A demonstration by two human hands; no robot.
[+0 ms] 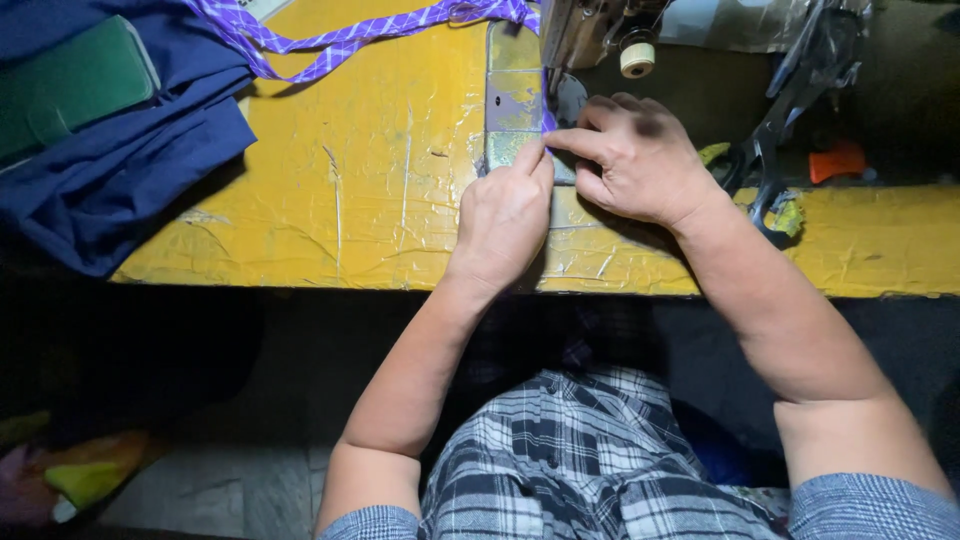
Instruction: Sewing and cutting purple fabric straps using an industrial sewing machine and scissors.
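A long run of purple checked strip (340, 40) trails beyond the left hand (505, 215); both it and the right hand (640, 160) pinch its end at the sewing machine (580, 35), judging most already stitched.

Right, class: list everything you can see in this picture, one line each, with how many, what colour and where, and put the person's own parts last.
Table: one, yellow, scratched, across the middle.
Sewing machine: one, grey metal, top centre.
Metal plate: one, silver, set in the table under the machine.
Fabric strip: one, purple checked, running from top left to the machine.
Cloth: one pile, dark blue, top left.
Green pad: one, on the blue cloth.
Scissors: one pair, dark, right of the machine.
Orange object: one, far right, too dim to identify.
Left hand: one, fingertips at the plate.
Right hand: one, beside the machine's needle area.
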